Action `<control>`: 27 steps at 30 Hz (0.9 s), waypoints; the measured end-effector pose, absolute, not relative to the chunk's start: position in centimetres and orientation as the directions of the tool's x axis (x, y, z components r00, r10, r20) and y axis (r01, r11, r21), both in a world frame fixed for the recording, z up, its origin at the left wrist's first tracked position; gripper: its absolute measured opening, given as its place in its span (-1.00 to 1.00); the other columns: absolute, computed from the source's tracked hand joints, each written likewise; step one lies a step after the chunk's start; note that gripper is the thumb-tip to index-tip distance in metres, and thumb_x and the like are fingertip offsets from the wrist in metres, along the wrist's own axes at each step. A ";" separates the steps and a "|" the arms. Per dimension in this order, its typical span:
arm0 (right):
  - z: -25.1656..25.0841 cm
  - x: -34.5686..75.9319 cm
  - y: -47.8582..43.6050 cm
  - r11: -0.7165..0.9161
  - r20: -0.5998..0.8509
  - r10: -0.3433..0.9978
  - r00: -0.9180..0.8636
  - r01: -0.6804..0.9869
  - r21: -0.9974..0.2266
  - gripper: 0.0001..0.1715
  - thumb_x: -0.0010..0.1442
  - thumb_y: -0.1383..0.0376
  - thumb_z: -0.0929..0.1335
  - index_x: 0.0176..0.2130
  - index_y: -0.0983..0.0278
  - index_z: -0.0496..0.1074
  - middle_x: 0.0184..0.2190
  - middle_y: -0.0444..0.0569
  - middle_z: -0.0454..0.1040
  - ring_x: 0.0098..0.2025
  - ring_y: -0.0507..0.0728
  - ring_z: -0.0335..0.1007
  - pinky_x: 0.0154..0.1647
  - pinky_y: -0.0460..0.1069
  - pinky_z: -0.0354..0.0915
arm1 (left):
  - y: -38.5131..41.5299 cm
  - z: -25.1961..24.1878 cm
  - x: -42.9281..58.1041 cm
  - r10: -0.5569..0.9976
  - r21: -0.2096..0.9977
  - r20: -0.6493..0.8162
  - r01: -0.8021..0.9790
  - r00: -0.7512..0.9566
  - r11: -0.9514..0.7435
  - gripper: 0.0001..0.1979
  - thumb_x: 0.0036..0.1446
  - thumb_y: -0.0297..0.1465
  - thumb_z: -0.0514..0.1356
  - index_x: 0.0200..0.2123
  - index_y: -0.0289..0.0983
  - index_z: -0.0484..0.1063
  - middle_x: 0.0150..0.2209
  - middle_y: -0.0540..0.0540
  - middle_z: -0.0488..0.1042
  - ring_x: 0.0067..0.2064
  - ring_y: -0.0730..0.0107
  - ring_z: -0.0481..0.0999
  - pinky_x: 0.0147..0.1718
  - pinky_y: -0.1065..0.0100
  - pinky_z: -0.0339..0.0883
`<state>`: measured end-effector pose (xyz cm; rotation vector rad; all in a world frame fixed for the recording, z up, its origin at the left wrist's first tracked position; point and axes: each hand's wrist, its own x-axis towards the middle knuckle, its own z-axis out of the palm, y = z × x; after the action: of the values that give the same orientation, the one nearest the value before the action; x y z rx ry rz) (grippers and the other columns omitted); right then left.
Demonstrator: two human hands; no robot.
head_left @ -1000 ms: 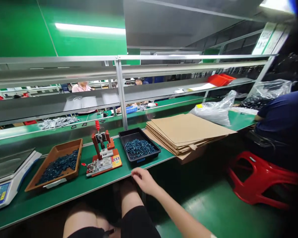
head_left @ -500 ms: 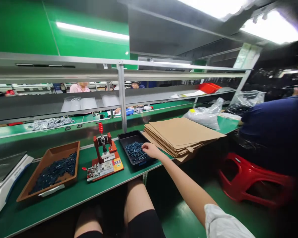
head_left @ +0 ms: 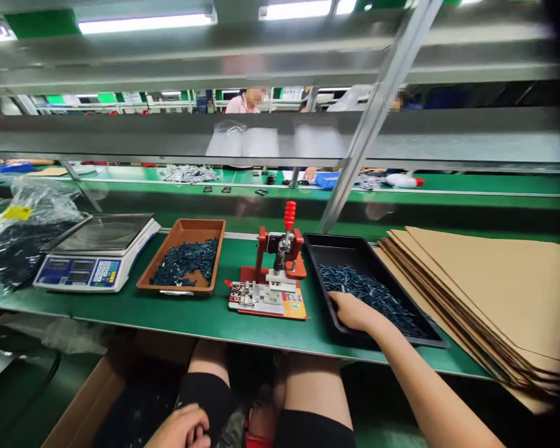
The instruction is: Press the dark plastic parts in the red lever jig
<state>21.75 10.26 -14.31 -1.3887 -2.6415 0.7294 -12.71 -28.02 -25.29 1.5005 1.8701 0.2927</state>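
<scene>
My right hand reaches into the black tray at its left side. Its fingers are drawn together and bent down at the near-left wall, beside small dark blue parts; what lies between the fingertips is hidden. Low in the view, my left hand rests by my thigh with curled fingers, and its palm is out of sight. Left of the tray stands a red hand-press fixture with an upright red handle and a metal slide. A brown tray of flat dark pieces lies farther left.
A weighing scale and a clear bag of dark parts stand at the left of the green bench. Stacked cardboard sheets lie at the right. A slanting metal post rises behind the tray. Other people sit beyond the shelf.
The view has swung left and closer to the bench. My right hand has moved from the tray's right side to its near-left side. My left hand has come into view at the bottom.
</scene>
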 end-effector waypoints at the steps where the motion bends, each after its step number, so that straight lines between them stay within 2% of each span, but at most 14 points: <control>1: -14.4 22.1 10.5 0.492 -0.142 0.786 -0.601 0.749 -0.444 -0.62 0.02 0.55 0.28 -0.28 0.24 0.59 -0.23 0.09 0.66 -0.16 0.23 0.58 -0.21 -0.02 0.31 | -26.9 -24.2 -13.5 0.936 0.594 -0.336 0.748 -0.104 0.297 -0.79 0.27 -0.09 0.13 -0.19 0.00 0.50 -0.13 -0.08 0.54 -0.14 0.22 0.54 -0.13 0.20 0.49; 2: -14.4 22.5 10.7 0.505 -0.125 0.785 -0.607 0.743 -0.440 -0.67 0.04 0.52 0.29 -0.32 0.23 0.58 -0.26 0.07 0.66 -0.19 0.23 0.58 -0.22 -0.01 0.32 | -25.4 -22.8 -14.5 0.953 0.607 -0.264 0.742 -0.149 0.284 -0.74 0.30 -0.09 0.06 -0.19 -0.02 0.50 -0.14 -0.10 0.54 -0.12 0.21 0.53 -0.07 0.19 0.47; 4: -14.2 23.0 10.9 0.517 -0.043 0.804 -0.593 0.733 -0.443 -0.75 0.09 0.44 0.31 -0.35 0.21 0.57 -0.32 0.04 0.64 -0.24 0.23 0.57 -0.23 0.02 0.33 | -21.9 -19.5 -17.2 0.964 0.606 -0.013 0.764 -0.267 0.220 -0.62 0.34 -0.10 -0.05 -0.17 -0.12 0.51 -0.12 -0.18 0.54 -0.05 0.17 0.51 0.04 0.16 0.40; 6: -13.7 23.1 10.4 0.515 0.133 0.840 -0.526 0.696 -0.500 -0.82 0.13 0.33 0.34 -0.31 0.20 0.57 -0.31 0.03 0.63 -0.25 0.23 0.55 -0.20 0.05 0.36 | -17.6 -16.0 -20.3 0.933 0.521 0.155 0.830 -0.324 0.201 -0.60 0.34 -0.11 -0.03 -0.14 -0.20 0.52 -0.08 -0.20 0.55 0.03 0.13 0.49 0.14 0.13 0.33; 7: -13.4 22.9 9.7 0.517 0.240 0.851 -0.468 0.661 -0.544 -0.83 0.15 0.27 0.35 -0.27 0.20 0.56 -0.30 0.03 0.63 -0.26 0.23 0.54 -0.20 0.06 0.37 | -15.3 -14.4 -21.7 0.928 0.470 0.161 0.853 -0.335 0.227 -0.60 0.34 -0.12 -0.01 -0.11 -0.22 0.52 -0.10 -0.20 0.56 0.03 0.12 0.49 0.13 0.14 0.34; 9: -12.8 21.8 7.5 0.538 0.419 0.842 -0.339 0.575 -0.617 -0.81 0.20 0.17 0.36 -0.25 0.20 0.54 -0.30 0.02 0.60 -0.29 0.20 0.52 -0.21 0.05 0.39 | -11.2 -12.0 -24.2 0.941 0.370 0.052 0.882 -0.334 0.293 -0.60 0.33 -0.11 0.06 -0.10 -0.27 0.52 -0.09 -0.19 0.56 0.03 0.11 0.50 0.09 0.16 0.38; 12: -13.0 19.0 3.2 0.607 0.523 0.795 -0.308 0.429 -0.669 -0.84 0.26 0.16 0.35 -0.30 0.17 0.49 -0.36 -0.01 0.57 -0.34 0.15 0.48 -0.28 0.02 0.39 | -6.5 -10.5 -26.5 0.943 0.281 -0.132 0.900 -0.307 0.333 -0.63 0.30 -0.17 0.18 0.01 -0.32 0.47 0.02 -0.15 0.50 0.01 0.15 0.52 0.02 0.11 0.44; 14: -14.3 16.7 0.7 0.651 0.523 0.748 -0.409 0.301 -0.697 -0.86 0.27 0.20 0.36 -0.32 0.17 0.48 -0.39 -0.03 0.55 -0.35 0.13 0.48 -0.29 0.00 0.39 | -4.5 -10.5 -27.1 0.937 0.255 -0.198 0.907 -0.289 0.334 -0.65 0.32 -0.24 0.18 0.05 -0.35 0.43 0.08 -0.13 0.45 0.02 0.18 0.51 0.03 0.12 0.43; 16: -16.1 14.7 -0.6 0.631 0.493 0.739 -0.460 0.216 -0.745 -0.86 0.26 0.20 0.37 -0.33 0.17 0.47 -0.40 -0.03 0.55 -0.36 0.13 0.48 -0.28 0.01 0.40 | -3.1 -10.8 -27.4 0.924 0.217 -0.273 0.918 -0.269 0.331 -0.66 0.34 -0.24 0.16 0.02 -0.38 0.44 0.03 -0.12 0.47 -0.03 0.24 0.52 -0.01 0.17 0.44; 19: -18.9 12.8 -0.5 0.425 0.351 0.869 -0.349 0.162 -0.891 -0.81 0.24 0.15 0.39 -0.35 0.20 0.44 -0.44 -0.03 0.54 -0.42 0.11 0.46 -0.36 0.01 0.41 | -1.5 -11.1 -27.7 0.896 0.159 -0.380 0.938 -0.231 0.309 -0.71 0.16 -0.20 0.31 -0.28 -0.35 0.52 -0.30 -0.07 0.55 -0.27 0.27 0.55 -0.24 0.27 0.43; 21: -20.0 12.4 0.2 0.228 0.210 0.938 -0.275 0.036 -0.973 -0.74 0.18 0.09 0.43 -0.34 0.21 0.41 -0.48 -0.06 0.52 -0.48 0.10 0.46 -0.43 -0.01 0.41 | -1.0 -11.1 -28.0 0.897 0.134 -0.392 0.951 -0.206 0.278 -0.76 0.04 -0.23 0.34 -0.47 -0.28 0.50 -0.48 -0.07 0.53 -0.36 0.24 0.52 -0.33 0.31 0.34; 22: -20.3 12.4 0.6 0.147 0.154 0.950 -0.270 -0.046 -0.988 -0.70 0.15 0.07 0.46 -0.33 0.21 0.39 -0.50 -0.08 0.51 -0.49 0.10 0.46 -0.45 -0.02 0.41 | -0.9 -11.0 -28.2 0.909 0.127 -0.364 0.955 -0.206 0.267 -0.78 0.04 -0.23 0.31 -0.51 -0.25 0.50 -0.50 -0.08 0.53 -0.36 0.21 0.53 -0.33 0.32 0.31; 24: -20.3 12.5 1.2 0.057 0.108 0.953 -0.283 -0.181 -0.982 -0.65 0.10 0.06 0.50 -0.32 0.21 0.37 -0.52 -0.12 0.49 -0.49 0.09 0.48 -0.45 -0.03 0.43 | -1.1 -10.6 -28.4 0.939 0.139 -0.250 0.950 -0.238 0.278 -0.79 0.06 -0.21 0.22 -0.47 -0.20 0.53 -0.44 -0.10 0.58 -0.32 0.17 0.55 -0.29 0.31 0.32; 27: -20.0 12.6 1.5 0.041 0.119 0.944 -0.307 -0.249 -0.968 -0.67 0.10 0.09 0.50 -0.25 0.21 0.42 -0.49 -0.12 0.51 -0.46 0.09 0.51 -0.42 -0.02 0.45 | -2.5 -9.5 -27.7 0.924 0.303 0.012 0.882 -0.382 0.361 -0.67 0.07 -0.18 0.16 -0.19 -0.20 0.59 -0.34 -0.11 0.61 -0.29 0.17 0.57 -0.21 0.27 0.39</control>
<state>12.56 1.51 -19.99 -0.7956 -1.2892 1.4825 -27.68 -2.49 -9.47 1.6444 2.4550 0.3914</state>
